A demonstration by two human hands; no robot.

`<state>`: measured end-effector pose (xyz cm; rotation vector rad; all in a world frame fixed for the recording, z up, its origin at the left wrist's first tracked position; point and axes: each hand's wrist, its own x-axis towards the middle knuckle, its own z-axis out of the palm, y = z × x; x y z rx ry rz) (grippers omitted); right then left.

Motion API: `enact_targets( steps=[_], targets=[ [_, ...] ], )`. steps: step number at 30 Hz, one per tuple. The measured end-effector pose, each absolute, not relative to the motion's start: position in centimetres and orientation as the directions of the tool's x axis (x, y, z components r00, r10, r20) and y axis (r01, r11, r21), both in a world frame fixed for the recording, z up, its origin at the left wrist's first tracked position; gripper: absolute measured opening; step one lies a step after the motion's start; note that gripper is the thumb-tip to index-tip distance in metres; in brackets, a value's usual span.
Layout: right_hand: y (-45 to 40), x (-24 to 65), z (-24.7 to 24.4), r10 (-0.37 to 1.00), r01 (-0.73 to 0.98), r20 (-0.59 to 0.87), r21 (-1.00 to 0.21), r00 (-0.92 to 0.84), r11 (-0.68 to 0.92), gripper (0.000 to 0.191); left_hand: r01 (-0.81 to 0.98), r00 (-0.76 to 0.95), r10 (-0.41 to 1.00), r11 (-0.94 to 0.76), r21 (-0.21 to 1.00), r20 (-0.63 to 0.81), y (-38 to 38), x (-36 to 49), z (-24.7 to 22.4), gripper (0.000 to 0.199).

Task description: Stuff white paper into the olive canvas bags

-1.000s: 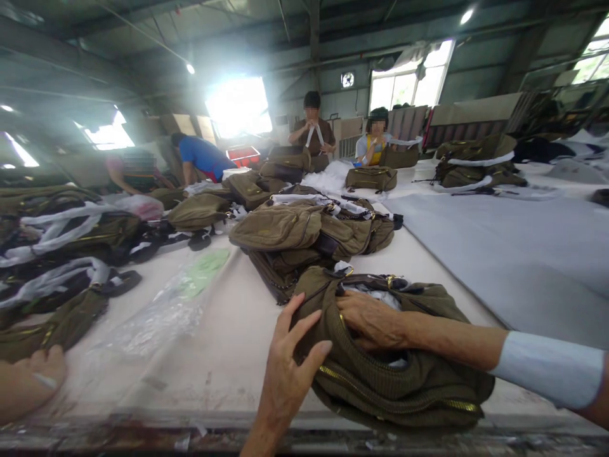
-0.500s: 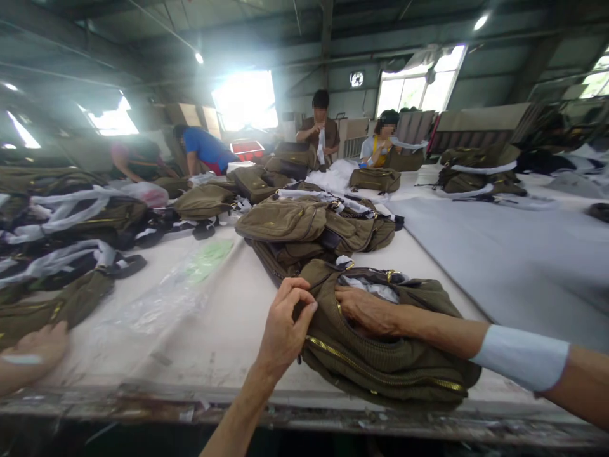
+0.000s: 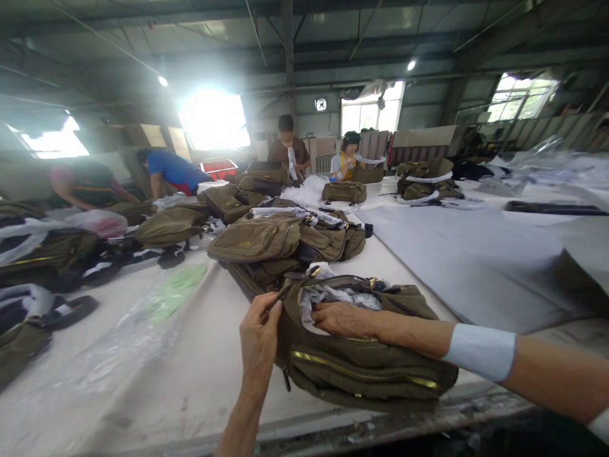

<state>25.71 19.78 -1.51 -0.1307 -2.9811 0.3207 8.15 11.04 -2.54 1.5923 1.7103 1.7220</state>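
An olive-green backpack (image 3: 366,381) with gold zippers lies in front of me at the table's near edge, its top opening facing up. Crumpled white tissue paper (image 3: 340,295) fills the opening. My left hand (image 3: 261,333) pinches the fabric at the backpack's left edge between thumb and fingers. Inside the opening, my right hand (image 3: 345,318) reaches into the paper from the right. Its fingertips are partly hidden there, so I cannot tell whether they grip the paper. A pale band wraps my right forearm.
Behind the backpack lies a pile of similar bags (image 3: 280,238). More bags (image 3: 47,254) lie left, beside clear plastic with a green patch (image 3: 176,292). Grey sheet material (image 3: 457,254) covers the right side. Several people (image 3: 288,149) work across the table (image 3: 162,387).
My view has turned to the right. My right hand sits less deep in the backpack, and more of the tissue paper shows around it. My left hand still holds the left edge.
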Motion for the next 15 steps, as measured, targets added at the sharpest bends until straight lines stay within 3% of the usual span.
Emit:
enact_targets(
  steps=[4, 8, 10, 15],
  targets=[
    [19.1, 26.4, 0.1, 0.058, 0.037, 0.095, -0.214, -0.994, 0.976, 0.007, 0.372, -0.418, 0.820, -0.238, 0.897, 0.390, 9.7, 7.4, -2.0, 0.023],
    [18.3, 27.7, 1.4, 0.380, 0.240, 0.427, -0.346, -0.821, 0.907, 0.008, 0.299, -0.371, 0.859, -0.250, 0.921, 0.354, 9.8, 7.4, -1.8, 0.025],
    [18.3, 27.9, 1.3, 0.448, 0.281, 0.510, -0.372, -0.734, 0.885, 0.013, 0.251, -0.375, 0.864, -0.254, 0.934, 0.336, 10.3, 7.4, -1.8, 0.028],
    [19.0, 27.0, -0.5, 0.303, 0.229, 0.309, -0.255, -0.901, 0.939, 0.031, 0.169, -0.296, 0.925, -0.195, 0.966, 0.239, 12.6, 7.5, -1.3, 0.045]
  ],
)
